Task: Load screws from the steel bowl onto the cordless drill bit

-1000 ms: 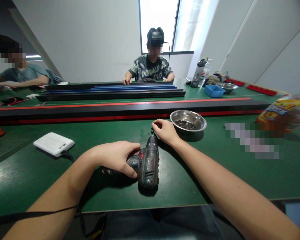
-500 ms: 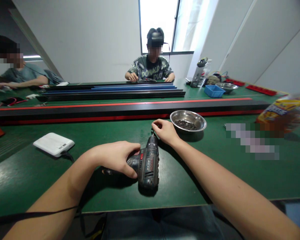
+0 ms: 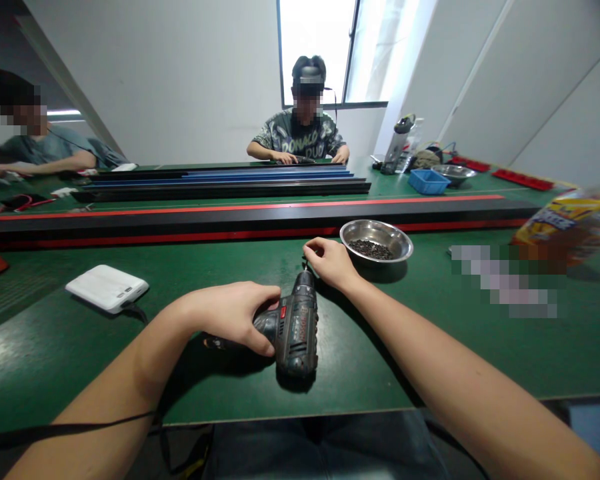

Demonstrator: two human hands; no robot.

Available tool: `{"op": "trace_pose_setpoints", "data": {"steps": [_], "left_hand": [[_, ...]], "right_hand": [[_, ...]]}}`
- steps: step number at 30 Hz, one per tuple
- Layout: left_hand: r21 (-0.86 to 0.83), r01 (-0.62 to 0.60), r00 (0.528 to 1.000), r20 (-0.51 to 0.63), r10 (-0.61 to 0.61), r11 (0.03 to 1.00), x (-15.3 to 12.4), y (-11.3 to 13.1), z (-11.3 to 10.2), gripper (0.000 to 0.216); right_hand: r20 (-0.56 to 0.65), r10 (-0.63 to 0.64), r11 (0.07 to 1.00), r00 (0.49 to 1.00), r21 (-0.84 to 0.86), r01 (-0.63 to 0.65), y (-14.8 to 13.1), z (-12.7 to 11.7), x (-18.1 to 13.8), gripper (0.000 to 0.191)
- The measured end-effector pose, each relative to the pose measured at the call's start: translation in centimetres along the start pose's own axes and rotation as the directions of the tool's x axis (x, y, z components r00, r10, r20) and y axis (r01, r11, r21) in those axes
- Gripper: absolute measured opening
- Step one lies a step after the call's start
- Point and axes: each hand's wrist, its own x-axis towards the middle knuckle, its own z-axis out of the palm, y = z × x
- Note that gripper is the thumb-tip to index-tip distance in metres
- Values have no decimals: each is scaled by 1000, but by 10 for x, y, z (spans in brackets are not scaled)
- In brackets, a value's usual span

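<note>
My left hand (image 3: 240, 313) is wrapped around the grip of a dark cordless drill (image 3: 298, 333), which lies on its side on the green table and points away from me. Just past the drill's bit (image 3: 306, 268), my right hand (image 3: 330, 260) is pinched, thumb and forefinger together. A tiny dark piece shows by those fingertips, too small to make out. Beside the right hand stands a steel bowl (image 3: 404, 251) with many small dark pieces in it that look like screws.
Long black and red profiles (image 3: 260, 217) lie across the table beyond my hands. A white power bank (image 3: 107, 288) with a cable is at left, a snack bag (image 3: 565, 223) at right. Farther back are a blue basket (image 3: 429, 182) and a seated co-worker (image 3: 305, 133).
My two hands, the drill and the bowl look unmoved. Across the table, the co-worker's hand on the left of the picture has shifted a little to the right.
</note>
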Motion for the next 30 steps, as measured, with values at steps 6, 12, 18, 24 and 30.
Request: {"op": "trace_pose_setpoints", "data": {"steps": [6,12,18,24,30], "left_hand": [[-2,-4,1000,0,4,1000,1,-1,1,61],[2,-3,1000,3,3,1000,1,1,0,60],[-7,0,1000,6,0,1000,0,1,0,63],[-6,-13,1000,-3,13,1000,1,-1,1,61],[-4,-8,1000,1,8,1000,0,0,0,61]], "right_hand": [[1,-1,1000,1000,0,1,0,0,0,15],[3,-8,1000,1000,2,8,0,0,0,16],[4,-5,1000,1000,3,5,2,1,0,16],[-2,-9,1000,1000,2,9,2,1,0,16],[0,-8,1000,1000,4,8,1,0,0,16]]}}
